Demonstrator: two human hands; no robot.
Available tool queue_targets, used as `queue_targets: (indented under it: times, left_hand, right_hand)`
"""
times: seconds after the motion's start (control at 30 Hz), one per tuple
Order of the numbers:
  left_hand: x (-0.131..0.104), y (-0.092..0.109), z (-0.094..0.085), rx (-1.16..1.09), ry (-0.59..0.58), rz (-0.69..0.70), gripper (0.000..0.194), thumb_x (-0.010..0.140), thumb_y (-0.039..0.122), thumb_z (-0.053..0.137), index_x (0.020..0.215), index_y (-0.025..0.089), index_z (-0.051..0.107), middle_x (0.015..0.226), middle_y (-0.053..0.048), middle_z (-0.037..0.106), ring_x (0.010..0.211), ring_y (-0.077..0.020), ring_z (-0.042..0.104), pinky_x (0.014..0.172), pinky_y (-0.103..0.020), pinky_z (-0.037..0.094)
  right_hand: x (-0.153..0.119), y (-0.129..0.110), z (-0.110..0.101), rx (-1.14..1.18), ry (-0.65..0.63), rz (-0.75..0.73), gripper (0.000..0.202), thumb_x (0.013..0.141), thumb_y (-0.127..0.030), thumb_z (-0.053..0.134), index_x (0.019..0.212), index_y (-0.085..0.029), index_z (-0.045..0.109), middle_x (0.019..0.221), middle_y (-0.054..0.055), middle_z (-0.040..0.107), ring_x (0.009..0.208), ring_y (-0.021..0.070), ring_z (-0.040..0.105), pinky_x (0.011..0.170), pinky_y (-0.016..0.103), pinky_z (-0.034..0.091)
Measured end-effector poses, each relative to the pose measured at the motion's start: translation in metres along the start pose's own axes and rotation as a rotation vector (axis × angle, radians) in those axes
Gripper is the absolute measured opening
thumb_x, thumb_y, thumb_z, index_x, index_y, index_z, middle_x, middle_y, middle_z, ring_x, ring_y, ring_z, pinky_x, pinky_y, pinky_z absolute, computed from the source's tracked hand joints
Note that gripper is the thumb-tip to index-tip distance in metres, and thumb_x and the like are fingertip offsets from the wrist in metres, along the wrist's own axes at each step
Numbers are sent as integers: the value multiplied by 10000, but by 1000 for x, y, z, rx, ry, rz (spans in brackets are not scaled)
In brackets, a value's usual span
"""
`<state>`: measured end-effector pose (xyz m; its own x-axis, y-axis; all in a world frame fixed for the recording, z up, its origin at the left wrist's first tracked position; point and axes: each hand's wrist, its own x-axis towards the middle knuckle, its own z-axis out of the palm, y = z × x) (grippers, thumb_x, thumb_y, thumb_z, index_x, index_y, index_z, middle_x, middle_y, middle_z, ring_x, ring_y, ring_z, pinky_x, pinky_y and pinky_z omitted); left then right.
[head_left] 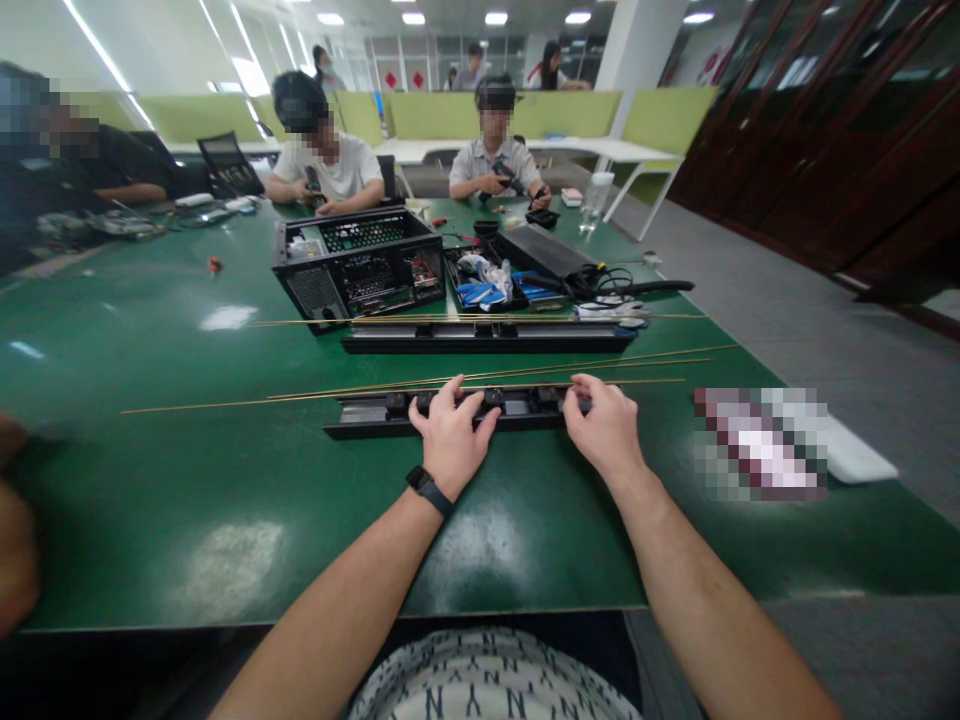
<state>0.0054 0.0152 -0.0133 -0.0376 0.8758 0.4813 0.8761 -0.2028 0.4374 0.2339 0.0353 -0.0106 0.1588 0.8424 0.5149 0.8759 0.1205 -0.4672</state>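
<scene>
A long black rail with a silvery channel lies across the green table in front of me. Several small black blocks sit along its channel. My left hand, a dark watch on its wrist, rests over the rail's middle with its fingers apart, touching it. At the rail's right end, the thumb and index finger of my right hand are pinched together; what lies between them is too small to make out. Thin brass-coloured rods run just behind the rail, partly hidden by my left fingers.
Behind is a second black rail with more rods. Farther back stand an open black computer case and a tray of blue-white gloves. A white object lies at right. Co-workers sit across the green table.
</scene>
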Motion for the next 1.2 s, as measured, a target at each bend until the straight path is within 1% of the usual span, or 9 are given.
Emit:
queue_targets:
  times: [0.27,0.6,0.77,0.97,1.2]
  left_hand:
    - [0,0,-2,2,-5,-4,251,931,448,712,1135,315,768,1515,-101,609,1288,-304,623,1213,-713,233]
    - [0,1,-2,14,-17,-10,263,931,458,702,1144,318,767,1532,-103,594,1302,-317,613,1217,-715,236]
    - [1,1,-3,11,-19,-12,260,939,460,692,1141,314,765,1528,-104,598,1302,-314,613,1219,-717,231]
    - [1,2,-4,2,-23,-7,257,936,447,697,1148,318,767,1522,-102,603,1289,-311,621,1213,-728,224]
    - [0,2,0,0,7,1,242,931,448,705,1124,322,777,1509,-98,612,1273,-307,627,1209,-722,223]
  right_hand:
    - [2,1,-1,-40,29,58,321,933,-329,516,1130,-195,731,1035,118,796,1037,302,676,972,467,437]
    - [5,10,-4,-83,78,130,318,920,-340,514,1108,-201,730,1016,115,794,1020,316,659,956,475,419]
    - [5,9,-6,-92,75,150,317,918,-337,512,1101,-196,728,1022,114,796,1014,317,661,947,472,416]
    - [5,9,-5,-80,47,131,325,921,-326,523,1163,-200,700,1017,104,797,1010,313,665,944,463,408]
    - [2,4,-3,-49,29,105,307,918,-329,528,1147,-195,682,995,101,796,991,310,663,944,456,405]
